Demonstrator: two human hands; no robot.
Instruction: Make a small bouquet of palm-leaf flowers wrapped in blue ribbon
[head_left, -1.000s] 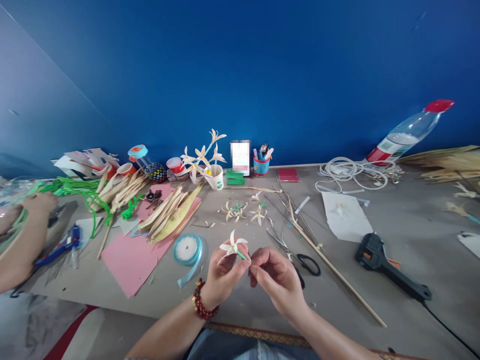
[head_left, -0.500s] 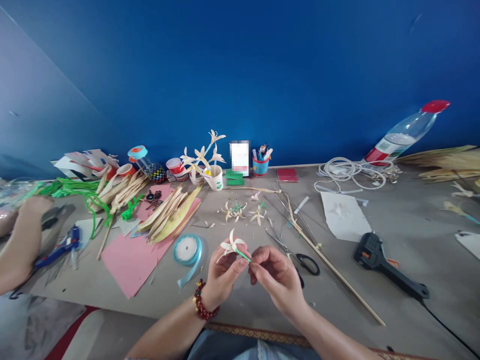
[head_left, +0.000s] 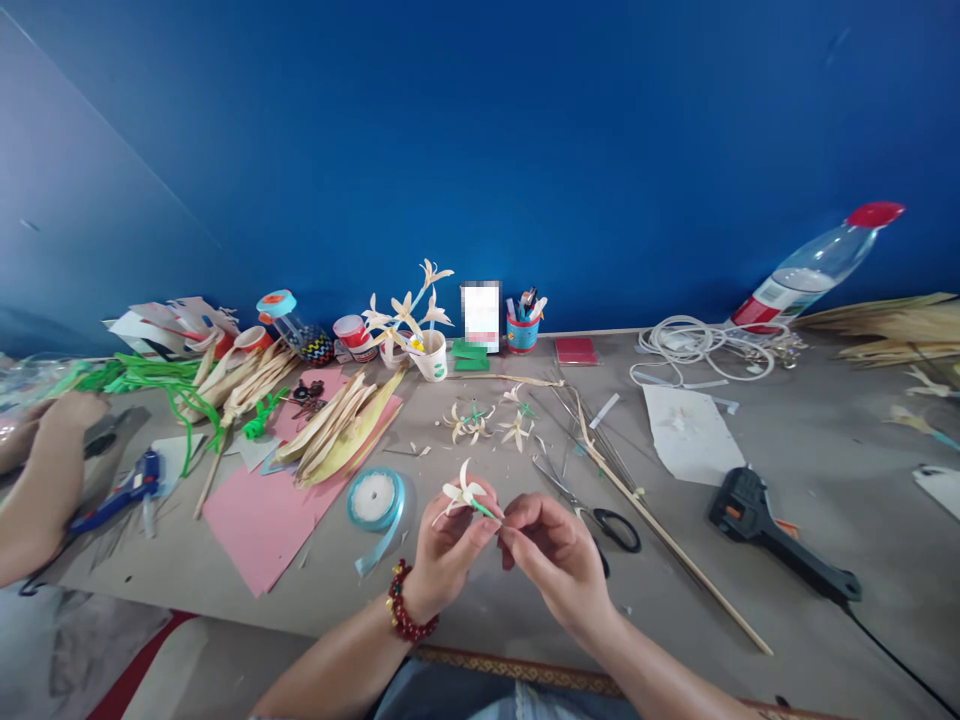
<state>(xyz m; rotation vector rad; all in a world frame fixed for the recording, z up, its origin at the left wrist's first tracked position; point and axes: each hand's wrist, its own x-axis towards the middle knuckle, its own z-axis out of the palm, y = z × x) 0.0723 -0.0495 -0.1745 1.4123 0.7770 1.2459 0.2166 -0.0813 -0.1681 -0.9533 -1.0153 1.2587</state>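
Flower (head_left: 463,493) sits above left hand (head_left: 442,562), its green stem (head_left: 484,509) pinched thumb-to-fingers, probably to leave petals uncrushed. Right hand (head_left: 559,560) half-curled, thumb and fingertip closed on the stem's tip, likely steadying it. Scissors (head_left: 574,501) lie beside right hand, presumably for reach. Bottle label (head_left: 787,290) and paper cup (head_left: 430,355) print: unreadable.

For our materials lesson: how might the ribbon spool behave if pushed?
The ribbon spool lies flat, so it would probably slide rather than roll. Its loose blue tail looks thin and floppy, so might trail or crumple.
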